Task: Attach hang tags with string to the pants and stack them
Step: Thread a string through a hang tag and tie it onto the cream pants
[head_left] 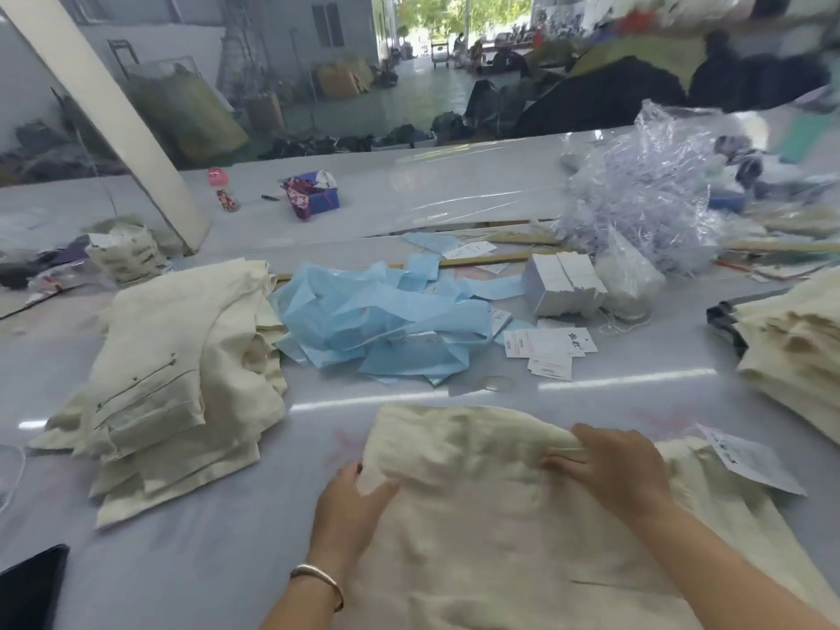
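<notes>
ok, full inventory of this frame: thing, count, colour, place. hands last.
pants: one, cream, front centre, under both hands
hang tag: one, white, at the pants' right edge
left stack: cream pants, left
right stack: cream pants, right edge
blue sheets: pile, light blue, centre
loose tags: several, white, right of the sheets
tag block: white, behind the loose tags
string bag: clear plastic, back right
bottle: pink cap, back left
box: blue, back centre
table: pale grey
bracelet: silver, left wrist
left hand: grips pants' left edge
right hand: grips pants' top fold
</notes>
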`<state>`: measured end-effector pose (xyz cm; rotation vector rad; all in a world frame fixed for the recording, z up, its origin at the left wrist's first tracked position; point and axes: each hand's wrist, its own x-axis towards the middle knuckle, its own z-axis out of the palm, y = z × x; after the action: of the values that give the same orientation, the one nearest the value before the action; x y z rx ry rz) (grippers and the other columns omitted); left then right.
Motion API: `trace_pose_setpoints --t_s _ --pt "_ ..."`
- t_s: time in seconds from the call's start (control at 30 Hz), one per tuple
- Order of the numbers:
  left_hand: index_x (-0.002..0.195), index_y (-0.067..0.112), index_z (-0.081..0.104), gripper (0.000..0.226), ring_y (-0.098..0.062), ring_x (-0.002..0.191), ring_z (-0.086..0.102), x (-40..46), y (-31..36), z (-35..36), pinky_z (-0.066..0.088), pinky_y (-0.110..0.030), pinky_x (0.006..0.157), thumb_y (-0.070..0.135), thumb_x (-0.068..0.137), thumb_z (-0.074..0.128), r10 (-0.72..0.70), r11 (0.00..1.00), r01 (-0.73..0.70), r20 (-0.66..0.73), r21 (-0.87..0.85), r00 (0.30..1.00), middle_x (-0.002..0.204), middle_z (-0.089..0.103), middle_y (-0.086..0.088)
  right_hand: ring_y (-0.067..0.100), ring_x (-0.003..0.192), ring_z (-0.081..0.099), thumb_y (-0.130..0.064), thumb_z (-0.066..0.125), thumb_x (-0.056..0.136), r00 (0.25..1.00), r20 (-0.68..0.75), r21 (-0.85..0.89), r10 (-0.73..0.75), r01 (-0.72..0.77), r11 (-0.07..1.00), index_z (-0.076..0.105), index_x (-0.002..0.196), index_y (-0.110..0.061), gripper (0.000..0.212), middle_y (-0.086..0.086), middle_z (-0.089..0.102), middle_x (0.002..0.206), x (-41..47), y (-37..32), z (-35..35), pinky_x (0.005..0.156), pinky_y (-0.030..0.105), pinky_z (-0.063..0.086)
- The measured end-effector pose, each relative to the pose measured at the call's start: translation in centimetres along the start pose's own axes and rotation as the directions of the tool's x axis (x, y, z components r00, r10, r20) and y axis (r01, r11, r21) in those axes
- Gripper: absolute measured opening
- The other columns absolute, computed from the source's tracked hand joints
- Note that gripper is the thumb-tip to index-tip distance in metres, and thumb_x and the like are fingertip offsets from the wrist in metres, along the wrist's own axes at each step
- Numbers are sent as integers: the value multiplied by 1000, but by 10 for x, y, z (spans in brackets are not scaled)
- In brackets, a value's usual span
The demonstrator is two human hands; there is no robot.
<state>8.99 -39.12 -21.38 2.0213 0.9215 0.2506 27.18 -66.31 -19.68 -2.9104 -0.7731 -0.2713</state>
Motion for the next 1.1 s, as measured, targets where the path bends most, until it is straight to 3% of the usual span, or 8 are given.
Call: trace_pose_setpoints --t_s 0.17,0.33,0.5,0.77,0.83,0.93,1.0,1.1 --pt "84 27 65 20 0 65 62 -9 98 8 43 -22 55 42 79 76 268 917 -284 -95 -279 959 78 69 19 31 38 50 -79 57 61 892 -419 178 171 -104 979 32 51 -18 66 4 45 38 -29 37 -78 44 23 17" --pt "89 23 62 39 -5 60 57 -26 204 50 43 -32 58 58 72 64 473 804 -485 -126 -344 872 69 64 6 31 42 53 -80 47 66 748 -572 176 336 -288 941 47 51 -15 67 8 50 43 -63 89 -143 47 26 28" --pt "114 26 56 47 1 61 52 -51 324 112 37 -21 53 53 79 71 635 698 -648 -154 -305 757 71 57 13 32 40 49 -76 57 65 574 -727 133 377 -421 897 33 57 -21 60 10 50 43 -104 165 -221 50 28 30" --pt "112 32 53 32 -20 79 47 -91 502 203 35 -34 71 51 88 60 820 435 -852 -263 -292 509 90 56 9 24 45 38 -90 42 66 414 -867 -37 278 -609 793 46 59 -17 73 -7 29 44 -131 299 -363 46 24 16" --pt "108 30 54 27 -23 78 48 -89 543 230 33 -34 69 50 90 57 846 409 -873 -249 -266 472 87 56 7 22 48 33 -93 41 64 412 -869 -56 273 -631 774 42 56 -20 73 -12 23 46 -115 340 -382 47 22 13" --pt "118 17 53 31 -36 93 54 -80 591 286 37 -39 75 39 96 54 893 418 -895 -108 -157 436 100 61 -13 26 63 51 -89 45 65 493 -777 -65 391 -680 730 58 73 -17 74 -4 48 57 -79 409 -382 50 28 26" --pt "132 12 48 43 -39 115 46 -74 602 327 38 -46 92 35 97 52 883 464 -885 49 50 466 123 53 -23 27 98 58 -79 50 75 608 -585 -149 537 -731 666 61 108 -21 68 5 63 96 -60 448 -362 77 37 40" --pt "133 21 49 41 -31 130 35 -73 581 387 34 -43 103 41 97 48 844 381 -888 294 259 448 137 46 -11 24 129 39 -69 49 84 775 -189 -302 604 -631 715 43 136 -34 64 1 46 138 -49 479 -306 102 45 31"
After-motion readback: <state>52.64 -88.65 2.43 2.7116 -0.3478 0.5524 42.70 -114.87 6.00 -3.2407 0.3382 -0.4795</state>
